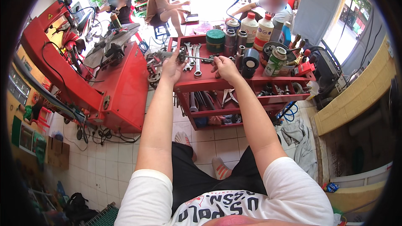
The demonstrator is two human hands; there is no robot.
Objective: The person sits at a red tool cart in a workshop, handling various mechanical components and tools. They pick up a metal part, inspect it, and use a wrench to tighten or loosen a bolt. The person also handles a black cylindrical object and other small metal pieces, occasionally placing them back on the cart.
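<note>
2 red-capped bottles (264,33) at 1 o'clock are labelled; a white shirt (272,203) at 6 is lettered in black. At 12, a thin metal rod (203,58) is pinched at its 3 o'clock end by the right hand (226,69); at 9, a dark metal part (181,56) is gripped by the left hand (171,68).

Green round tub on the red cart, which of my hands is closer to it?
Your right hand, just on the near side of the green tub; your left hand is farther off, to the tub's left.
</note>
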